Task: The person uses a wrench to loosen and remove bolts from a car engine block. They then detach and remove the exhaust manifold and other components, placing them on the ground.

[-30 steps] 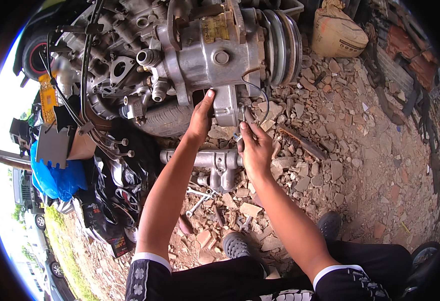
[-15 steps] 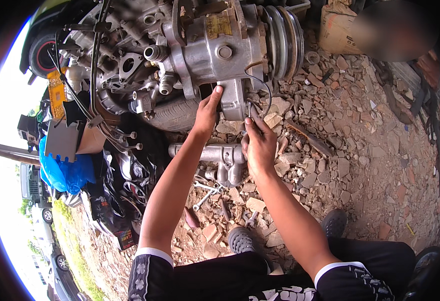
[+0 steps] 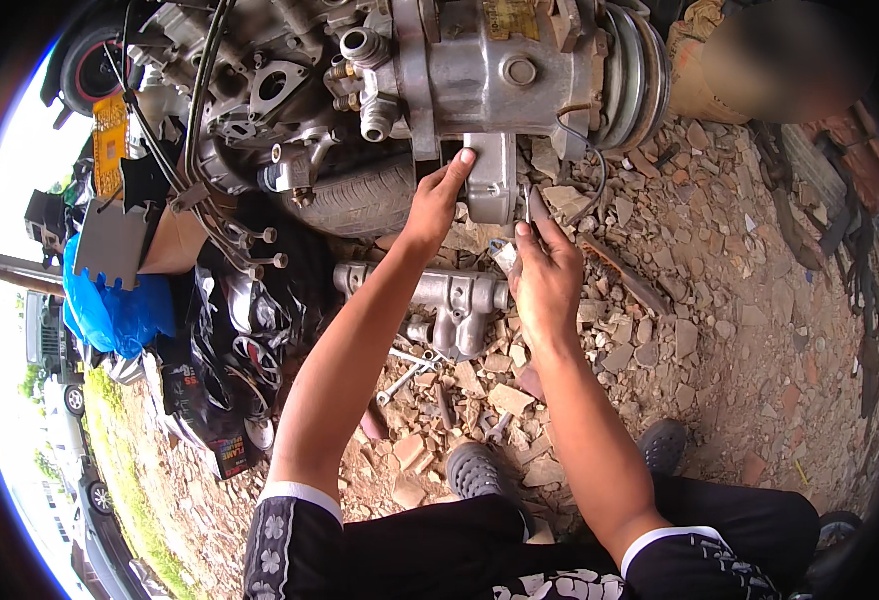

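Observation:
My left hand (image 3: 437,208) is closed around the left side of a grey, box-shaped metal part (image 3: 491,185), its thumb on the front face. This part sits directly below a large cylindrical compressor (image 3: 504,85) with a grooved pulley (image 3: 634,80); whether the two are joined I cannot tell. Just right of the part, my right hand (image 3: 547,285) pinches a slim metal piece (image 3: 529,203) between thumb and fingers. Its kind is too small to make out. A grey metal manifold (image 3: 439,290) lies on the rubble below both hands.
An engine block (image 3: 269,90) stands at the upper left, with bent metal pipes (image 3: 199,190) beside it. A tyre (image 3: 359,200) lies under it. Wrenches (image 3: 406,376) and a wooden-handled brush (image 3: 624,275) rest on broken stone. Blue plastic (image 3: 114,305) and boxes are at left.
The compressor and grey part now appear farther right and higher in view. My right hand has shifted right, and its slim piece now shows a small gap from the part.

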